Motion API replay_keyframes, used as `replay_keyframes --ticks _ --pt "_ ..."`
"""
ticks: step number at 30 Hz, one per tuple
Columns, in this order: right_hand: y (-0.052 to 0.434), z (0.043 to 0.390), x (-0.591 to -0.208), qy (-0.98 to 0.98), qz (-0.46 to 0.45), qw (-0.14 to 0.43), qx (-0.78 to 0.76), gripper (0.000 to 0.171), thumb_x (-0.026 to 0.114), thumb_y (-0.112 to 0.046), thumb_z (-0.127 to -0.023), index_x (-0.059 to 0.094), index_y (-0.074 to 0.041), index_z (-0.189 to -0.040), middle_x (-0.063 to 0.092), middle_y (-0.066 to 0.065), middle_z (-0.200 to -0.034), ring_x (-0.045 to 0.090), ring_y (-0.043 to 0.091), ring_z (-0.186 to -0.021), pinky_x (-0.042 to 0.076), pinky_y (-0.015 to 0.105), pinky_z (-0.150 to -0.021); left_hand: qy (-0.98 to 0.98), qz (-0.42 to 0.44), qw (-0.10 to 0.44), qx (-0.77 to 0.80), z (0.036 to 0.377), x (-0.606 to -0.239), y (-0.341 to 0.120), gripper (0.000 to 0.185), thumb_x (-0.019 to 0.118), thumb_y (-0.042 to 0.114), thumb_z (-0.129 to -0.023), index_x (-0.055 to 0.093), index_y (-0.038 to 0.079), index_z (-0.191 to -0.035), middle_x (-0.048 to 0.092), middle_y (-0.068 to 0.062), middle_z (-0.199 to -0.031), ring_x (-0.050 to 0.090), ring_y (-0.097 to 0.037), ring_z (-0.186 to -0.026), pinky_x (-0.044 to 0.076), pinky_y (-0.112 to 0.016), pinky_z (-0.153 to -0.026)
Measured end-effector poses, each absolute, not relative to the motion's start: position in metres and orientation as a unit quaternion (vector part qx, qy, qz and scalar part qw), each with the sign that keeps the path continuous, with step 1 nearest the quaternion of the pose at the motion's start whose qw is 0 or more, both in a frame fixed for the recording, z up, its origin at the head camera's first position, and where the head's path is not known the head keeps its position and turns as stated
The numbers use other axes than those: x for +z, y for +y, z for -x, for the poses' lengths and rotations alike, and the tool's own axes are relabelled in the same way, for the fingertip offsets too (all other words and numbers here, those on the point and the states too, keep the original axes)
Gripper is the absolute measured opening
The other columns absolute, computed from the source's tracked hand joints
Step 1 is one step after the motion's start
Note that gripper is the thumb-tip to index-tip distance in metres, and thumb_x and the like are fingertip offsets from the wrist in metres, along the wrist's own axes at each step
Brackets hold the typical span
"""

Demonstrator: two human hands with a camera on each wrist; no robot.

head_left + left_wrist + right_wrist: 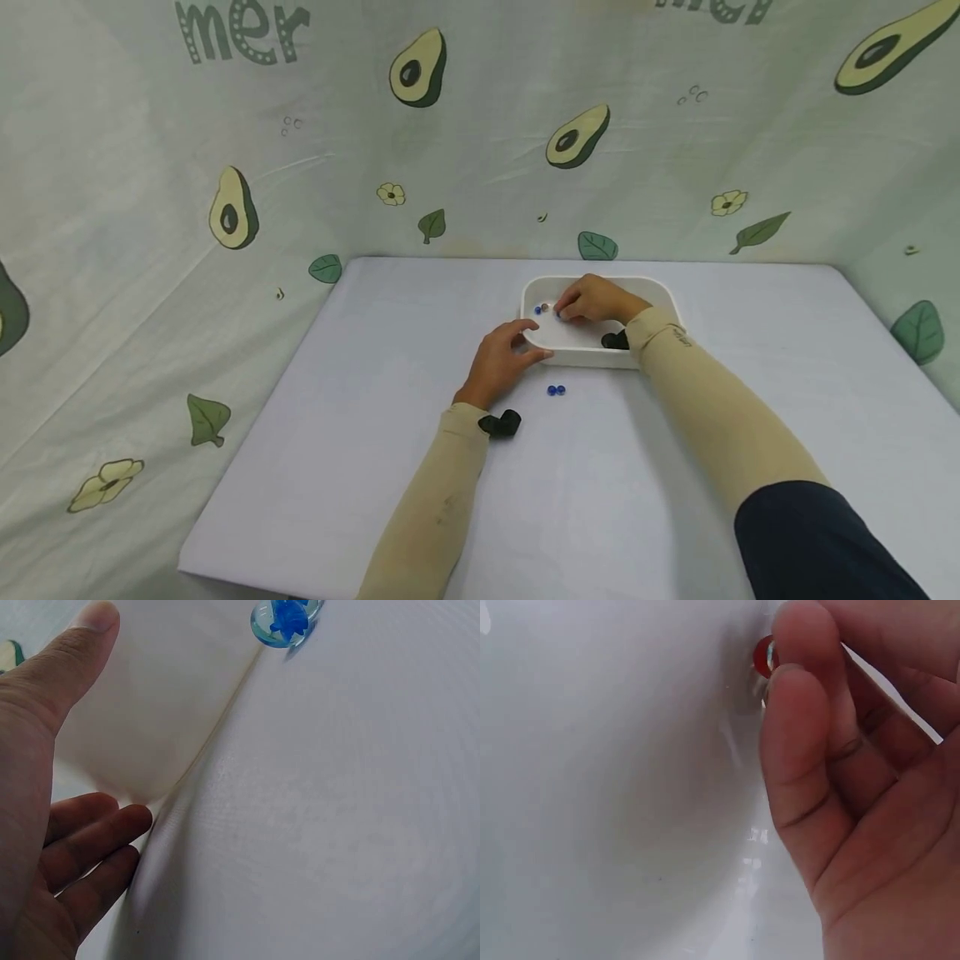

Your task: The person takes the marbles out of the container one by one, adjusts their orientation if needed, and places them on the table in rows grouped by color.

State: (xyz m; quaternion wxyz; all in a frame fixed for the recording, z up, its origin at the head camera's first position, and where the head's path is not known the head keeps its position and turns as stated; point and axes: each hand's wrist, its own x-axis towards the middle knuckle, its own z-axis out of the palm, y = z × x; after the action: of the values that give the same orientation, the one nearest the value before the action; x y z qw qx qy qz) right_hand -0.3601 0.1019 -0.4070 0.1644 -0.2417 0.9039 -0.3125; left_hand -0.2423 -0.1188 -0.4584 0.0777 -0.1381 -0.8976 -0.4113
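Observation:
My right hand (596,300) reaches into a white tray (596,358) and pinches a blue marble (559,316) at its fingertips, close over the tray floor. Left of those fingertips, a blue marble (537,311) and a reddish-brown marble (545,307) lie inside the tray. In the right wrist view a red marble (763,657) shows just past the fingers, which mostly cover what they pinch. At the tray's front left corner rests my left hand (501,358), thumb along the front wall and loosely bent fingers at the left side.
Two blue marbles (557,390) lie side by side on the white table (360,417), in front of the tray. Dark wrist cameras (501,424) sit on both wrists. A cloth with printed avocados (420,71) hangs behind and beside the table.

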Motion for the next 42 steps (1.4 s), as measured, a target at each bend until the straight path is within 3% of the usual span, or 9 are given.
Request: replay_keyframes --ticks 5,10,24,31,42 --pt "0.106 0.360 -0.406 0.887 0.237 0.158 -0.364 0.020 0.068 -0.010 -0.095 0.075 0.001 -0.111 0.071 0.011 -0.085 0.062 0.023 -0.076 0.052 0.032 -0.069 -0.896 0.141 0.082 -0.412 0.242 -0.460 -0.119 0.049 0.080 0.045 -0.084 0.063 0.024 -0.125 0.064 0.002 -0.113 0.056 -0.011 -0.098 0.049 -0.032 -0.087" --pt "0.111 0.358 -0.400 0.871 0.223 0.161 -0.407 0.026 0.065 -0.012 -0.098 0.071 0.001 -0.119 0.073 0.017 -0.097 0.067 0.028 -0.087 0.056 0.038 -0.074 -0.895 0.150 0.084 -0.412 0.242 -0.458 -0.119 0.049 0.080 0.044 -0.084 0.063 0.022 -0.124 0.064 0.003 -0.110 0.056 -0.012 -0.097 0.049 -0.032 -0.085" --pt "0.126 0.347 -0.382 0.856 0.189 0.161 -0.453 0.034 0.061 -0.018 -0.101 0.064 0.001 -0.129 0.067 0.015 -0.120 0.065 0.029 -0.106 0.054 0.042 -0.088 -0.895 0.148 0.086 -0.412 0.241 -0.459 -0.120 0.048 0.080 0.045 -0.084 0.063 0.021 -0.122 0.062 0.006 -0.103 0.056 -0.012 -0.094 0.049 -0.032 -0.082" --pt "0.136 0.345 -0.379 0.849 0.180 0.147 -0.475 0.036 0.062 -0.019 -0.101 0.063 0.003 -0.129 0.066 0.018 -0.123 0.063 0.032 -0.110 0.053 0.044 -0.090 -0.897 0.145 0.089 -0.409 0.241 -0.460 -0.120 0.048 0.080 0.045 -0.084 0.063 0.021 -0.122 0.061 0.007 -0.102 0.055 -0.011 -0.093 0.049 -0.031 -0.081" --pt "0.147 0.346 -0.378 0.837 0.159 0.140 -0.504 0.034 0.059 -0.017 -0.103 0.061 0.001 -0.132 0.065 0.017 -0.125 0.064 0.029 -0.110 0.054 0.037 -0.089 -0.895 0.144 0.084 -0.414 0.238 -0.456 -0.118 0.049 0.081 0.043 -0.083 0.064 0.018 -0.122 0.061 0.006 -0.101 0.055 -0.012 -0.093 0.049 -0.031 -0.080"
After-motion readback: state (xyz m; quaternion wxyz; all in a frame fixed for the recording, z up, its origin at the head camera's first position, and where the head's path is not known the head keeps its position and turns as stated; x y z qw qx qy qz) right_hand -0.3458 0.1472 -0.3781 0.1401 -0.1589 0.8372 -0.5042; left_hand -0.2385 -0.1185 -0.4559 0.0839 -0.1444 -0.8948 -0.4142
